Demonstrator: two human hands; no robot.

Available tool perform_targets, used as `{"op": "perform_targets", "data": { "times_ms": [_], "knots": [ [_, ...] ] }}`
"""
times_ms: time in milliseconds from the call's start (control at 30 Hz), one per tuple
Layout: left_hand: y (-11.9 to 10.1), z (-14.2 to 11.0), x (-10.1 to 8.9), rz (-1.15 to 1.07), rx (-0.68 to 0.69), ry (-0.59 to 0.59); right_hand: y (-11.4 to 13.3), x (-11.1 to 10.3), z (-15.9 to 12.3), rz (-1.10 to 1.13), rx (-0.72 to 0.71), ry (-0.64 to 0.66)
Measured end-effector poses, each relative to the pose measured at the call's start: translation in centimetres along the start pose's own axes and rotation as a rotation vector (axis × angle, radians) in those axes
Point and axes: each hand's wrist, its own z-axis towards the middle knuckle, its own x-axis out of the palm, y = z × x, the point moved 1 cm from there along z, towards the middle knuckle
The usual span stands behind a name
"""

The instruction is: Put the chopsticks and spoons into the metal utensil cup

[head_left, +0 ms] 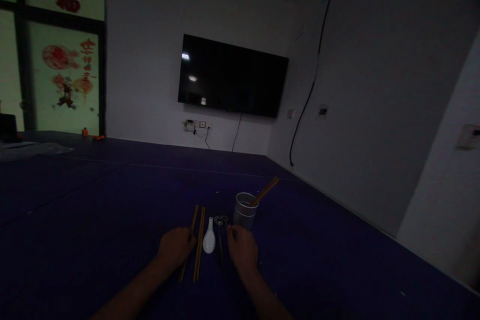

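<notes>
My left hand [177, 246] is closed around wooden chopsticks [194, 217], which stick out above and below the fingers. Just right of it, another pair of chopsticks [199, 247] lies lengthwise on the table. A white soup spoon [209, 242] comes after that, bowl toward me. Beside the white spoon lies a metal spoon [219, 240], its head pointing away from me. My right hand [242, 249] is curled shut at a second metal utensil, seemingly a spoon [225, 219], partly hidden by the fingers. Behind this hand stands a metal cup [245, 212] with chopsticks [267, 190] leaning out to the right.
The table [131, 210] has a dark blue-purple cover with seams. Small orange items [85, 132] and a plastic sheet [33, 151] lie at the far left. A television [232, 75] hangs on the back wall, and a black cable [309, 92] runs down the right wall.
</notes>
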Motion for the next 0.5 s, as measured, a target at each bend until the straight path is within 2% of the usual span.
{"op": "perform_targets", "data": {
  "times_ms": [500],
  "knots": [
    [0.3,0.02,-0.34,-0.005,-0.02,0.018,-0.01,0.06,0.09,0.011,-0.007,0.009]
  ]
}}
